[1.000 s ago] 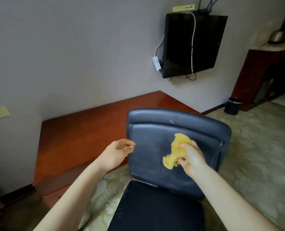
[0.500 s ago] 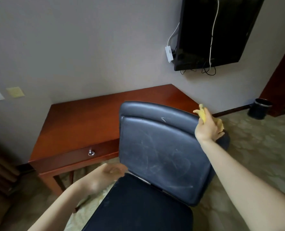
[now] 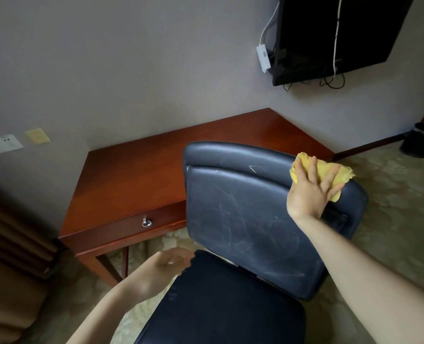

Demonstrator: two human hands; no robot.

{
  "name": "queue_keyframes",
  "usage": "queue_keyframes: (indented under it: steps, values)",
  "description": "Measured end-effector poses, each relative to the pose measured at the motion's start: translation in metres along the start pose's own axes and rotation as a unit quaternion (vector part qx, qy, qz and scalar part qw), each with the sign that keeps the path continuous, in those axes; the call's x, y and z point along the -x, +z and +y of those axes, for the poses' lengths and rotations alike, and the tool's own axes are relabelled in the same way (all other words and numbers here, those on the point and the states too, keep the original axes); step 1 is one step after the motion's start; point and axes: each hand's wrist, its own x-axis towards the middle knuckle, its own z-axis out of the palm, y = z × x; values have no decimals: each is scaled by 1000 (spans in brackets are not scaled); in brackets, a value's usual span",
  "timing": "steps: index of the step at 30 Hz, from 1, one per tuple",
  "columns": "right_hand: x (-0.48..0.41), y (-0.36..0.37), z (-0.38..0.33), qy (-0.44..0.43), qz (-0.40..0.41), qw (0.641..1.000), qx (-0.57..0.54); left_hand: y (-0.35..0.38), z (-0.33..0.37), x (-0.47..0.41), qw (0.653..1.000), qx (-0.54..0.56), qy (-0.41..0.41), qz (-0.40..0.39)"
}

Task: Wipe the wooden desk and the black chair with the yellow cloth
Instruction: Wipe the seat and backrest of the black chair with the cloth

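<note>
Wiping the chair (image 3: pixel 243 214) at its top corner
Right hand (image 3: pixel 312 189), fingers spread, presses the cloth (image 3: pixel 343 173) flat for wide contact; left hand (image 3: pixel 166 266), blurred at the seat edge, perhaps steadying, grip unclear.

— What's your right side doing?
— My right arm (image 3: pixel 354 269) is stretched forward. My right hand (image 3: pixel 310 192) lies palm down, fingers (image 3: pixel 312 170) spread straight, pressing flat on the yellow cloth (image 3: pixel 342 175).
— And the left?
— My left hand (image 3: pixel 166 266) sits low, its forearm (image 3: pixel 111 306) coming in from bottom left; it's blurred, so I can't read how it's held
</note>
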Motion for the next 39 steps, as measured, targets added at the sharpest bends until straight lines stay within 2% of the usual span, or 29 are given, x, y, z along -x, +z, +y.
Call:
queue_keyframes:
  steps: [6, 10, 14, 19, 24, 28, 35, 37, 39]
  values:
    - [-3, -5, -4, 19, -19, 999, 31, -7, -9, -41, 999, 25, 24, -31]
    - [-7, -11, -10, 33, -31, 996, 78, -32, 3, -92, 997, 40, 68, 0]
    - [-8, -17, -7, 11, -73, 988, 137, -54, 33, -149, 986, -38, 143, 71]
    - [-15, -20, -3, 0, -92, 981, 169, -53, 81, -203, 966, -101, 220, 87]
    - [-15, -21, -3, -7, -93, 985, 148, -44, 98, -213, 961, -162, 216, 58]
    - [-14, -20, -2, -14, -78, 989, 124, -47, 104, -221, 956, -207, 198, 65]
    - [-19, 2, 7, -45, -11, 997, 61, -39, 143, -245, 948, -275, 142, 71]
    - [-23, 8, 8, -64, 1, 997, 53, -31, 152, -251, 950, -282, 103, 89]
    - [-26, 13, 9, -88, 23, 995, 43, -24, 156, -252, 938, -309, 78, 138]
